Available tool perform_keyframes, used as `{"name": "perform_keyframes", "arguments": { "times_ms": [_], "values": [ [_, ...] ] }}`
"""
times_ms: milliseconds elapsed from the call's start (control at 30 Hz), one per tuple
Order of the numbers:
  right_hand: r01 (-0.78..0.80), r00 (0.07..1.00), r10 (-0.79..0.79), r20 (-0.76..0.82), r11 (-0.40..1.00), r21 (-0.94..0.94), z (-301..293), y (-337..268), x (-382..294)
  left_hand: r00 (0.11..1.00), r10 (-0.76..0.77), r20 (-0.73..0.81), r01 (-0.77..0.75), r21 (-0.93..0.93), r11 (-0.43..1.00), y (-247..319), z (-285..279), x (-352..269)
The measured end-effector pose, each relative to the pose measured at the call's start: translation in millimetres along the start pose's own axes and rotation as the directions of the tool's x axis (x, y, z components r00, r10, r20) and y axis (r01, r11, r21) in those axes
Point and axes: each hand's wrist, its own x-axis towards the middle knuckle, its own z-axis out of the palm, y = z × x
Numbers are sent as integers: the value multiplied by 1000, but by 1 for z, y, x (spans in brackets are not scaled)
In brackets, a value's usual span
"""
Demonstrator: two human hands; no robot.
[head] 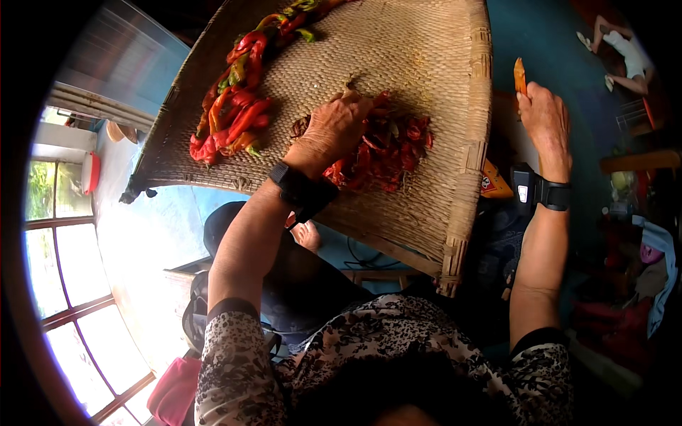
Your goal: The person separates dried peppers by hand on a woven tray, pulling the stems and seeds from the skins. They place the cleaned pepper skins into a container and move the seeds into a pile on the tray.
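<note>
A woven wicker winnowing tray (341, 58) spans the upper middle of the head view. My left hand (335, 120) is over it, fingers curled down at the edge of a pile of dark red dried chili peppers (394, 149); what the fingertips hold is hidden. Fresh red, orange and green chili peppers (240, 117) lie along the tray's left side. To the right, beyond the tray's thick bound rim, my right hand (544, 120) grips an orange, pointed object (520, 77), perhaps a chili pepper, which sticks up past the thumb.
An orange printed package (494, 181) lies beside the tray's right rim, partly covered. Below the tray are a wooden stool (381, 275) and a dark cable. Another person (626, 53) is at the far upper right. Windows stand at left, with a pink cloth (173, 391) at lower left.
</note>
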Motion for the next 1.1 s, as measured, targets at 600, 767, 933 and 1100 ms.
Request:
{"name": "perform_keyframes", "arguments": {
  "times_ms": [600,767,933,1100],
  "values": [
    [535,799,-595,-83,642,550,46,-114,-20,995,-102,-1,98,-263,960,30,-50,13],
    [399,882,-459,-109,605,689,47,-90,-9,965,-250,78,262,-294,919,10,-48,3],
    [394,917,-330,-222,831,393,22,-32,4,922,-376,93,372,-484,792,-1,-49,-4],
    [75,997,-72,29,992,-100,6,10,-3,914,-384,128,380,-600,704,-2,-54,-3]
  ]
}}
